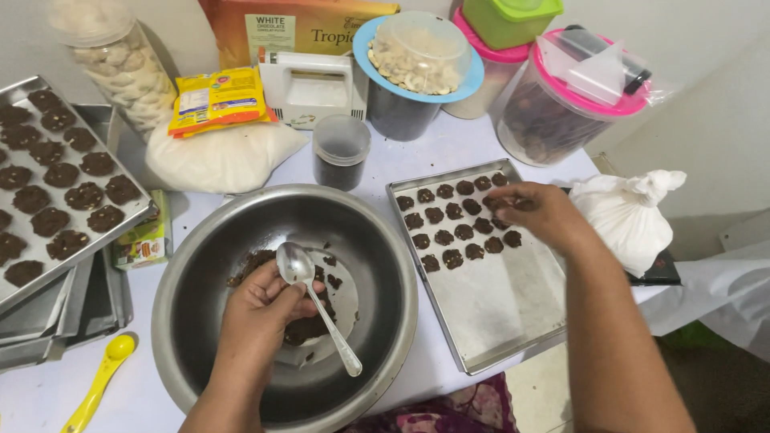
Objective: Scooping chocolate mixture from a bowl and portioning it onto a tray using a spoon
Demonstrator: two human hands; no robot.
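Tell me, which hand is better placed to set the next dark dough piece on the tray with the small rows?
The right hand, probably. It already hovers over the partly filled baking tray, its fingers at the cookie rows. The left hand is in the steel bowl, holding a metal spoon.

Both forearms bare, no sleeves, rings, watch or gloves visible. Left hand (261, 309), right hand (537, 210) uncovered; nails short.
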